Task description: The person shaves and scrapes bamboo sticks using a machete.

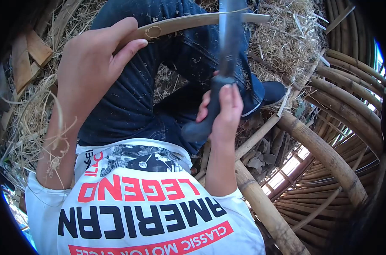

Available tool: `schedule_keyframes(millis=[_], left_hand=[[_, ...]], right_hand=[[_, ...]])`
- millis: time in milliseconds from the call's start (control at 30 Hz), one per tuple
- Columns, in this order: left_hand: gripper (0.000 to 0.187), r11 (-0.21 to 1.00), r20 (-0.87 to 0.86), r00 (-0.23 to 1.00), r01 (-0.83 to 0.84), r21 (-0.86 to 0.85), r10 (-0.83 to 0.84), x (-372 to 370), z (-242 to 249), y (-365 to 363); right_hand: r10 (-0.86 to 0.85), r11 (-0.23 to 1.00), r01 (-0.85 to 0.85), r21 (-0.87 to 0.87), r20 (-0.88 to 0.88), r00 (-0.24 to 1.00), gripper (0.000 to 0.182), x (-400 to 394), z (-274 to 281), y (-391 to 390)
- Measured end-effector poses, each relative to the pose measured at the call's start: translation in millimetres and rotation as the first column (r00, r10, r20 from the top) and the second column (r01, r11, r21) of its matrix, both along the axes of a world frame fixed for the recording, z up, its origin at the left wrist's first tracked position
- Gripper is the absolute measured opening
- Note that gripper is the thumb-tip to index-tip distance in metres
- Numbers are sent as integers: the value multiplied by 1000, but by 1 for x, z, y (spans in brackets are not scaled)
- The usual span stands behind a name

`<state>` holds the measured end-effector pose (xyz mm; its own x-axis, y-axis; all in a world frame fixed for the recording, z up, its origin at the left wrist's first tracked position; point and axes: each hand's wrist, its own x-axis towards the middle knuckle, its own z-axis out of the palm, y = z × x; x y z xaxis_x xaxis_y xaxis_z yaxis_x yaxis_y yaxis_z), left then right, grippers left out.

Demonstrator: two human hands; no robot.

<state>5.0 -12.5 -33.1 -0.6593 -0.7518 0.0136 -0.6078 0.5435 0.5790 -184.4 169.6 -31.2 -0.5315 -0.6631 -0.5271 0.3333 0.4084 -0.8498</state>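
My left hand [95, 59] is closed on one end of a bamboo strip [180, 24], thumb and forefinger pinching it. The strip stretches to the right above my thighs, with a thin curled shaving on it near my fingers. My right hand [225, 108] is wrapped around the dark handle of a large knife [230, 46]. Its blade points away from me and crosses over the strip toward the far end. The blade is slightly blurred, and its tip is cut off by the top of the view.
Pale shavings [286, 38] lie heaped on the ground around my jeans [116, 106]. Thick bamboo poles [320, 153] and a slatted bamboo structure stand on the right. Split wood pieces [31, 57] lie at the left, and a dark shoe [273, 92] is beyond my right hand.
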Motion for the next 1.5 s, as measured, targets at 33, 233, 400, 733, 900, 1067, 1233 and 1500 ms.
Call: schedule_keyframes(millis=[33, 233, 400, 733, 900, 1067, 1233, 1500], left_hand=[[21, 1000, -4, 1000, 0, -5, 0, -1, 1, -2], [22, 1000, -78, 997, -5, 27, 7, 2, -1, 1], [24, 999, -41, 998, -38, 25, 39, 0, 0, 3], [25, 999, -37, 999, -23, 27, 24, 2, 0, 0], [25, 1000, 0, 1000, -25, -19, 25, 0, 1, 0], [24, 1000, 27, 1000, 1, -27, 0, 5, 4, 2], [25, 999, -30, 999, -29, -15, 28, 6, -4, 0], [24, 999, -77, 996, -38, -11, 37, 6, -4, 2]], right_hand=[[99, 995, -100, -29, -22, 995, 41, 1, -4, 7], [-51, 997, 51, -58, 1, 999, 38, 10, -3, 1], [103, 994, -104, -24, -33, 994, 35, 6, 4, 8], [-106, 987, 123, -100, 161, 981, 26, 24, 10, -2], [148, 988, -146, -50, 36, 988, 33, 28, 7, 6], [-54, 998, 56, -43, 55, 997, 41, 39, 6, -2], [106, 990, -100, -100, 61, 992, 30, 33, 4, 7], [114, 987, -101, -124, 100, 988, 30, 48, 2, 11]])
